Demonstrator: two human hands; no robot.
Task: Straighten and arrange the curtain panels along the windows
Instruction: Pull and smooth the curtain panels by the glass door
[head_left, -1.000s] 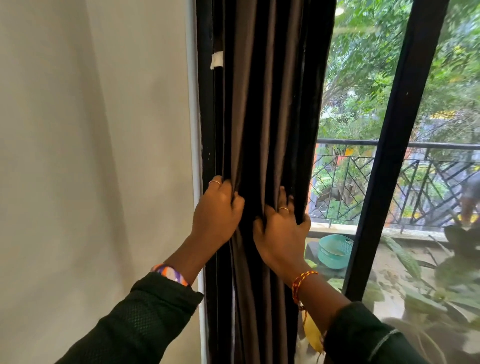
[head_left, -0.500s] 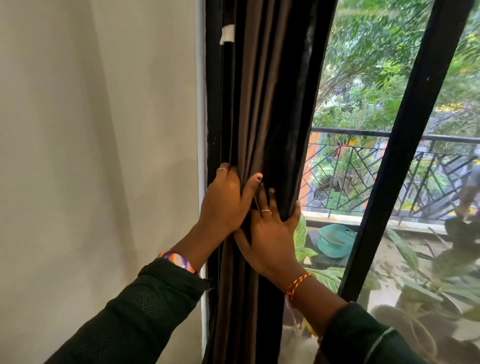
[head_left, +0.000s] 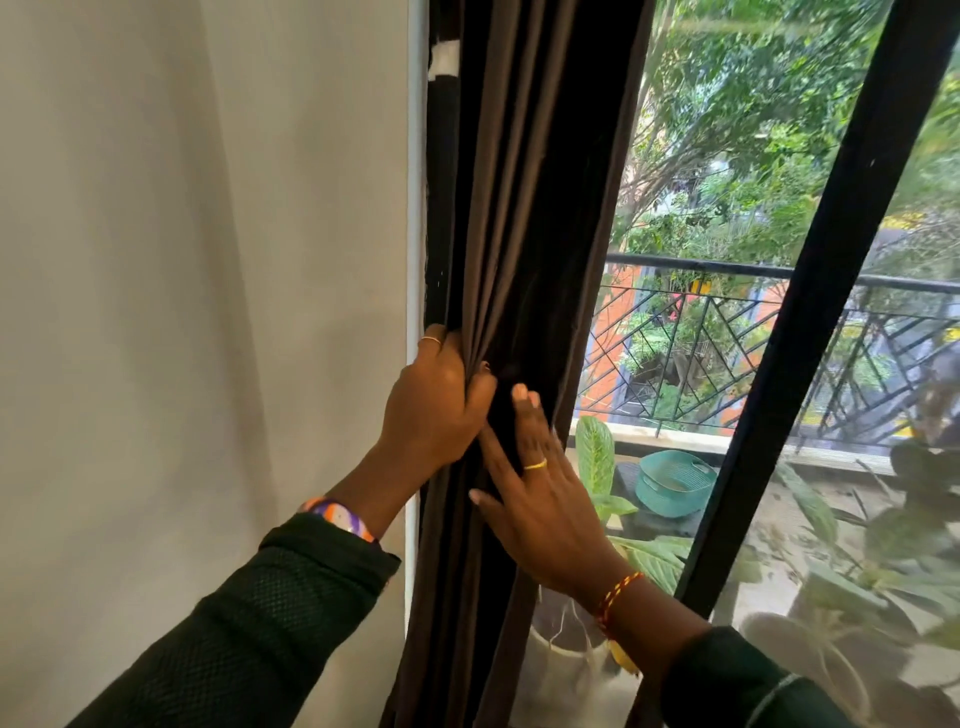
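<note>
Two hands meet on the dark curtain (head_left: 524, 208) bunched beside the wall (head_left: 208, 260) — left hand (head_left: 434, 402) grips its folds (fingers curled), right hand (head_left: 540, 499) presses flat, fingers straight.

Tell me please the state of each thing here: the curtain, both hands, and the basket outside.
curtain: gathered into folds beside the wall.
left hand: grips the curtain folds, fingers curled.
right hand: flat on the curtain, fingers straight.
teal basket: outside, tilted.

Dark brown curtain (head_left: 524, 208), black window frame (head_left: 831, 291), teal basket (head_left: 672, 483), off-white wall (head_left: 182, 260)
</note>
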